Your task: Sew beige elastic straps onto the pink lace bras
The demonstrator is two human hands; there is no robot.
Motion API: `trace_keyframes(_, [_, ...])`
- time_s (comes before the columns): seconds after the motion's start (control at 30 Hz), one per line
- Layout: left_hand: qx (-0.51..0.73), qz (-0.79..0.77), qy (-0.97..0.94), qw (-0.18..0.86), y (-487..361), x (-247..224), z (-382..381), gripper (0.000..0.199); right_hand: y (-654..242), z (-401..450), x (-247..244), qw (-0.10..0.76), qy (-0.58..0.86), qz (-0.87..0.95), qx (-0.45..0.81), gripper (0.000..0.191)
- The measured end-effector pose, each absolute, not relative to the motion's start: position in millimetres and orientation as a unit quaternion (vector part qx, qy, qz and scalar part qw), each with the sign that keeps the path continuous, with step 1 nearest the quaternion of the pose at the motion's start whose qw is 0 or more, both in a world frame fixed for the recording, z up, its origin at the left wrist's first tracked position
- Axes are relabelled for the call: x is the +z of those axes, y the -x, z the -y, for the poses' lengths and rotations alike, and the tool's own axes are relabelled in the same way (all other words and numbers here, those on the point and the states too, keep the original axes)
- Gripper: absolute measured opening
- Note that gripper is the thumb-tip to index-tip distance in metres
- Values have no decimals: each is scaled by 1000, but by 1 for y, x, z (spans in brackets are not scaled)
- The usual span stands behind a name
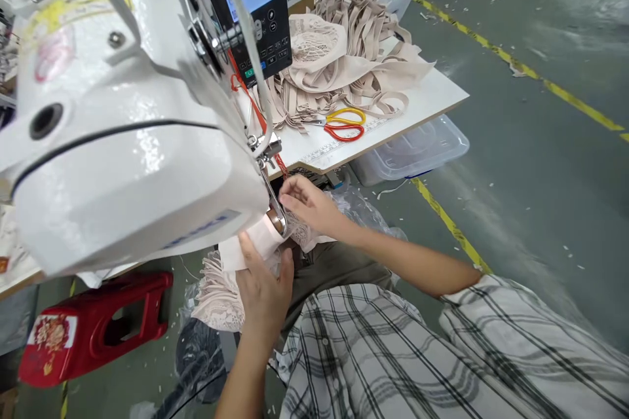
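A white sewing machine (142, 163) fills the upper left, its working end low beside my hands. A strip of pale pink fabric (250, 245) lies at this end. My left hand (265, 288) holds the strip from the near side, with the index finger along it and the thumb apart. Across from it, my right hand (309, 206) is closed, fingers curled beside the machine's metal parts. What its fingertips hold, if anything, is hidden. Lace fabric (301, 230) hangs just below the right hand. More pleated lace pieces (219, 294) hang left of my left hand.
On the white table (427, 95) lie scissors (344, 124) with yellow and red handles, a clear ruler (327, 149) and a heap of beige straps (368, 33). A control panel (250, 13) stands behind. A clear plastic bin (417, 147) sits below; a red stool (98, 327) stands left.
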State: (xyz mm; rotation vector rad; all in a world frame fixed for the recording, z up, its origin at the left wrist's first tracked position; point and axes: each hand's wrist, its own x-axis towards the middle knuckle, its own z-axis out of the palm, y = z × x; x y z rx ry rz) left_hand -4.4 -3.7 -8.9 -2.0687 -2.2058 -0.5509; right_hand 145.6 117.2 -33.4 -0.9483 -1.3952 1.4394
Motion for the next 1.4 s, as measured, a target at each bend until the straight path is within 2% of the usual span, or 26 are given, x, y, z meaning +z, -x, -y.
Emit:
trace_keyframes(0.17, [-198, 660, 721, 63, -28, -21, 26, 98, -170, -76, -24, 354, 377, 645, 562, 41])
trace_keyframes(0.23, [-207, 618, 757, 49, -43, -25, 41, 99, -180, -62, -19, 328, 392, 635, 579, 38])
trace_keyframes(0.33, [-231, 565, 785, -102, -47, -17, 55, 90, -197, -52, -14, 350, 424, 587, 594, 35])
trace_keyframes(0.4, [-266, 543, 776, -178, -38, -1, 53, 68, -209, -51, -11, 352, 427, 571, 607, 36])
trace_keyframes(0.5, [-319, 492, 803, -110, -25, 26, 42, 40, -218, -51, -5, 245, 321, 614, 679, 36])
trace_keyframes(0.57, [-256, 463, 845, -79, -22, 37, 35, 29, -215, -48, -3, 139, 213, 682, 686, 31])
trace_keyframes(0.63, [-156, 504, 837, -145, -20, 36, 27, 22, -206, -45, -7, 68, 210, 787, 576, 25])
trace_keyframes(0.67, [-133, 555, 797, -195, -17, 31, 22, 30, -201, -44, -12, 53, 243, 841, 481, 23])
trace_keyframes(0.77, [-200, 636, 584, -463, -1, 6, 6, 46, -185, -47, -32, 81, 301, 928, 205, 18])
trace_keyframes(0.83, [-266, 586, 469, -606, 10, -9, -1, 55, -176, -51, -44, 137, 267, 945, 133, 18])
trace_keyframes(0.87, [-287, 561, 437, -642, 14, -16, -2, 60, -173, -52, -47, 172, 249, 945, 123, 19])
trace_keyframes(0.93, [-320, 549, 408, -656, 17, -26, 0, 63, -170, -53, -49, 238, 244, 931, 130, 19])
trace_keyframes(1.07, [-390, 549, 360, -645, 17, -35, 10, 49, -170, -47, -44, 350, 366, 845, 174, 20])
trace_keyframes(1.2, [-409, 556, 385, -613, 18, -36, 11, 37, -163, -42, -44, 328, 379, 827, 256, 25])
trace_keyframes(1.4, [-361, 610, 487, -510, 16, -28, 10, 33, -163, -46, -43, 297, 397, 816, 298, 28])
